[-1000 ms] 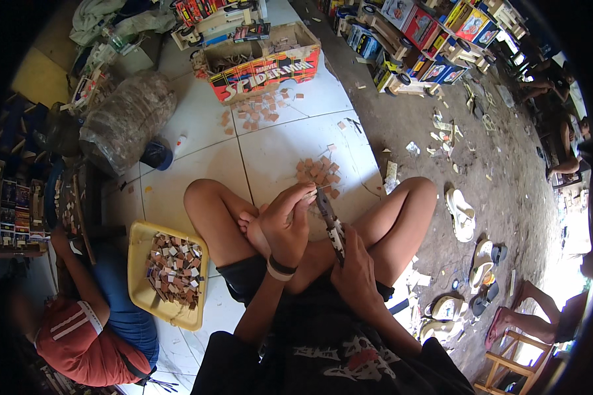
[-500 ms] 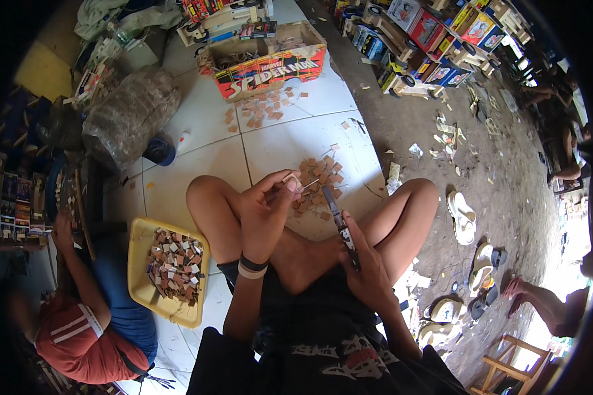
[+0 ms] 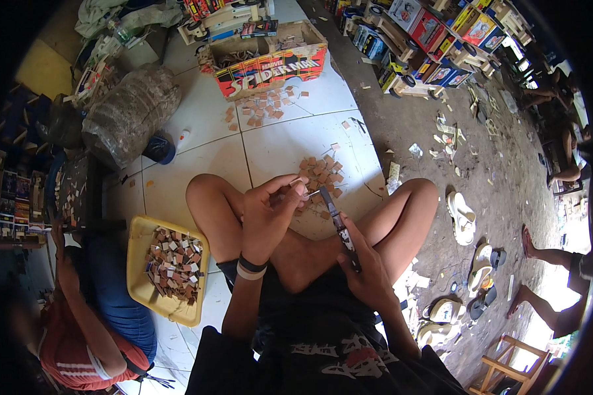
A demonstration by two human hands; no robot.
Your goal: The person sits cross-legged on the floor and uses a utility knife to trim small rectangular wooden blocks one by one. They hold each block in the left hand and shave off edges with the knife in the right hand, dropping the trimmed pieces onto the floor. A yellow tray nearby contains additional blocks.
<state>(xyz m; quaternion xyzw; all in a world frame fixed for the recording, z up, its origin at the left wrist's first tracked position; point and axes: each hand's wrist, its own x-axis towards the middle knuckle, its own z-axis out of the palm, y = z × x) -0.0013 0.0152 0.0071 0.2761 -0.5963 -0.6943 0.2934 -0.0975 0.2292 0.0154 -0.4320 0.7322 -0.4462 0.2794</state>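
The person sits cross-legged on a white tiled floor (image 3: 197,125), knees spread to either side. The left hand (image 3: 270,214) is raised above the left shin with its fingers pinched together on a small piece (image 3: 296,185); the piece is mostly hidden by the fingertips, so its shape and colour are hard to make out. The right hand (image 3: 369,266) rests near the crossed ankles, fingers closed round the handle of a knife (image 3: 336,220). The handle is largely covered by the hand; the blade slants up and left, its tip just beside the pinched piece, though whether it touches cannot be told.

On the floor just beyond the hands lies a loose pile of small brown wooden squares (image 3: 323,172); its near part is hidden behind the left fingers. Farther off, a second scatter of squares (image 3: 263,105) lies in front of a red printed cardboard box (image 3: 263,62).

By the left knee, near the floor's left edge, a yellow tray (image 3: 138,276) holds a heap of similar squares. Beside it another person in a red shirt (image 3: 72,342) is cut off by the dark rim of the view. A lumpy clear plastic sack (image 3: 128,112) sits toward the far left corner. Sandals (image 3: 461,214) lie on the bare ground right of the tiles.
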